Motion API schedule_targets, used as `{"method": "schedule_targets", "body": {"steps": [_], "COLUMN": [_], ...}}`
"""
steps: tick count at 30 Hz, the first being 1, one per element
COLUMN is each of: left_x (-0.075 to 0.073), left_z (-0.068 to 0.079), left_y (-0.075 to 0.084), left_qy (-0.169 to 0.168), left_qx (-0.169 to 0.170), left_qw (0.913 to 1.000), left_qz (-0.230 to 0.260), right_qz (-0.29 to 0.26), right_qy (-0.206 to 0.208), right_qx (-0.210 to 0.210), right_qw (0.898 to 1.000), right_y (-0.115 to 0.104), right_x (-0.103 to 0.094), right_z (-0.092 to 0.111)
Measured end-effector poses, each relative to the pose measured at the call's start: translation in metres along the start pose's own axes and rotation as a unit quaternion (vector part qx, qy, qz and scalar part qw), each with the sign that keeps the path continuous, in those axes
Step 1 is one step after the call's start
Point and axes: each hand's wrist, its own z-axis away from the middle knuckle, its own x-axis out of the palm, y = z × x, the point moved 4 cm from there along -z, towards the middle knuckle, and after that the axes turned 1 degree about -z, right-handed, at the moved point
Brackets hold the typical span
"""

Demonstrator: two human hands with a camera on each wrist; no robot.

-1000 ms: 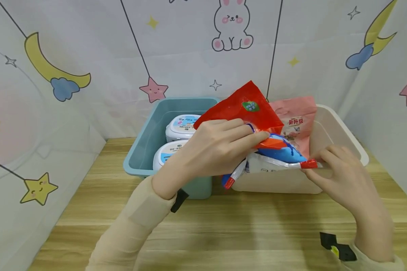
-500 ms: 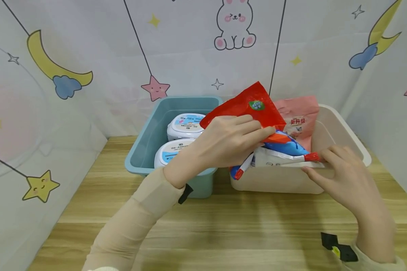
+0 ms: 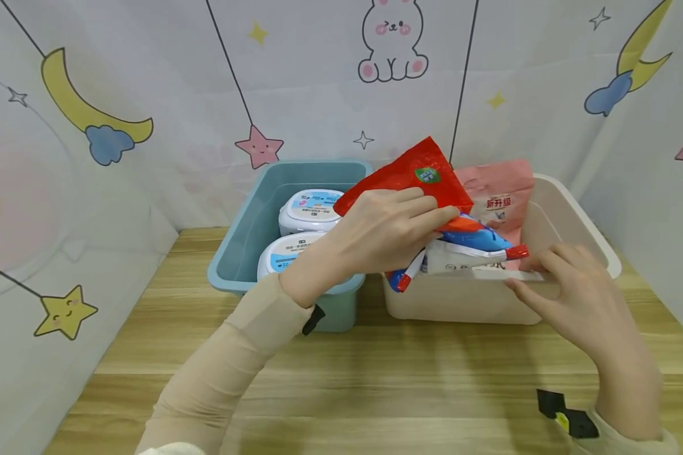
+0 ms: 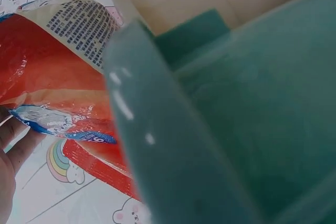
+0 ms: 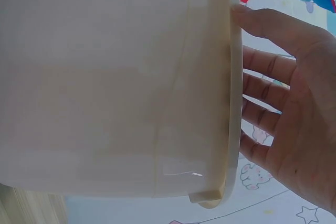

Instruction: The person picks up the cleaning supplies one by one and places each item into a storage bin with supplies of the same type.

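Observation:
My left hand grips a glossy plastic bag over the front left of a cream bin. The bag is red with a small green label, with orange and blue below and a white lower part with red corners. Its printed text panel shows in the left wrist view, where my fingers hold its blue edge. My right hand holds the bin's front rim, thumb on the near side and fingers over the edge. A pink bag stands upright inside the bin.
To the left, beside the cream bin, a teal bin contains white-lidded tubs. Both bins stand on a wooden table against a printed cloth backdrop. The teal rim looms close in the left wrist view.
My left hand has shifted slightly right and up with the bag, whose white lower part now sits higher against the cream bin's rim. My right hand has stayed on the rim.

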Motion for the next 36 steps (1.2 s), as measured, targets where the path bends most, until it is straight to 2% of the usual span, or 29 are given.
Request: {"method": "schedule_targets", "body": {"steps": [12, 21, 31, 36], "left_x": [0.011, 0.015, 0.018, 0.022], "left_z": [-0.013, -0.022, -0.026, -0.030], "left_y": [-0.002, -0.001, 0.001, 0.001], "left_qy": [-0.030, -0.072, -0.062, -0.075], "left_qx": [-0.002, -0.012, -0.028, -0.038], "left_qw": [0.9995, 0.9973, 0.9976, 0.9959], "left_qz": [-0.005, 0.002, 0.013, 0.034], "right_qz": [0.006, 0.001, 0.000, -0.003], "right_qy": [-0.002, -0.008, -0.004, -0.008], "right_qx": [-0.006, 0.005, -0.002, 0.007], "right_qw": [1.000, 1.000, 1.000, 1.000], "right_y": [-0.001, 0.000, -0.001, 0.000], "right_x": [-0.001, 0.000, 0.000, 0.000], "right_z": [-0.001, 0.000, -0.002, -0.001]}}
